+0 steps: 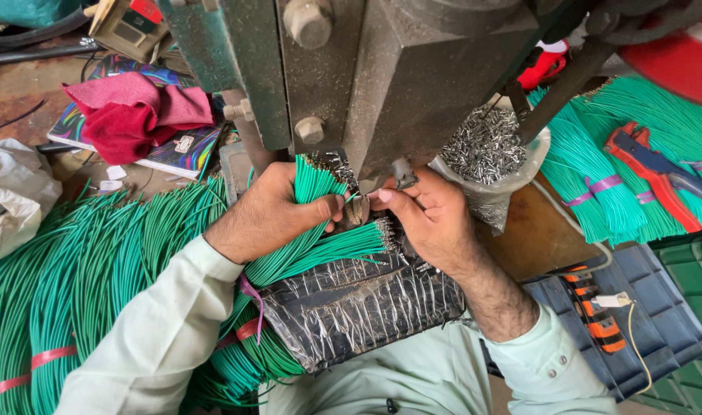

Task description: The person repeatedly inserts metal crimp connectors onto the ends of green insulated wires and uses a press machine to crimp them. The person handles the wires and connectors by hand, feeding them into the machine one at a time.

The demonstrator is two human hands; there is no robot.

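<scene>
My left hand grips a bundle of green wires with stripped ends pointing up, just below the grey metal press machine. My right hand pinches a single wire end at the press head, its fingertips nearly touching my left thumb. A second bunch of green wires with metal terminals lies across a black block wrapped in clear tape under both hands.
Large looped green wire bundles lie at the left. A plastic bag of metal terminals sits right of the press. Tied green wire bundles and a red-blue crimping tool are at the right. A red cloth rests on a book.
</scene>
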